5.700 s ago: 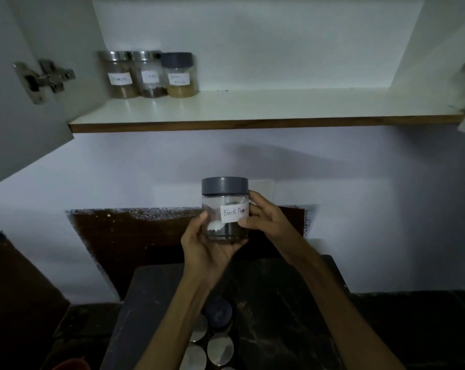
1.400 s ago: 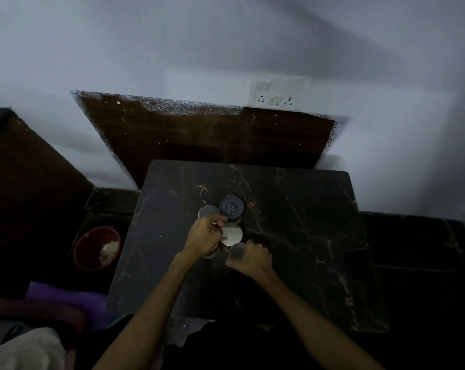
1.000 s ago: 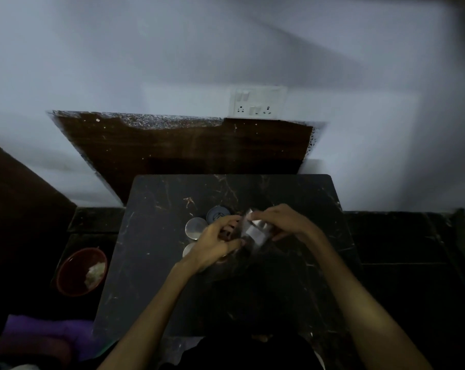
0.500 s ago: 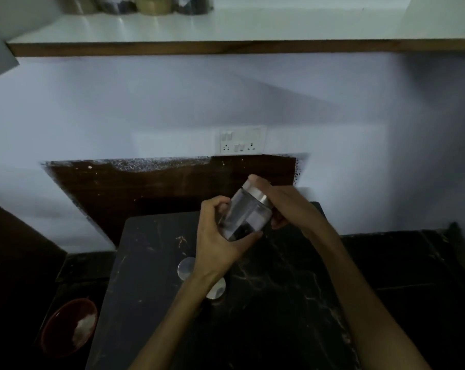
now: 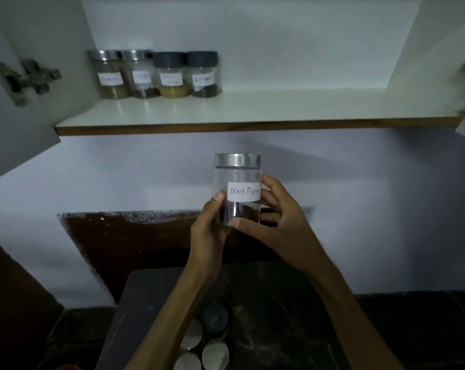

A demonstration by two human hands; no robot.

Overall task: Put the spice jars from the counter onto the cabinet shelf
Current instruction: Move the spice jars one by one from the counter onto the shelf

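A clear jar with a silver lid and a "Black Pepper" label (image 5: 238, 180) is upright in mid-air below the cabinet shelf (image 5: 252, 113). My left hand (image 5: 210, 231) grips its left side and bottom; my right hand (image 5: 276, 217) grips its right side. Several labelled jars stand in a row at the shelf's back left: two with silver lids (image 5: 124, 74) and two with dark lids (image 5: 187, 74). More jars (image 5: 212, 337) stand on the dark counter (image 5: 279, 316), partly hidden by my left forearm.
The cabinet door (image 5: 12, 102) hangs open on the left with a metal hinge (image 5: 28, 80). The shelf to the right of the jar row is bare white board. A dark brown backsplash panel (image 5: 135, 236) sits behind the counter.
The silver-lidded jar was picked from the counter group, then lifted and turned upright with its label facing me. My view rose from the counter to the shelf.
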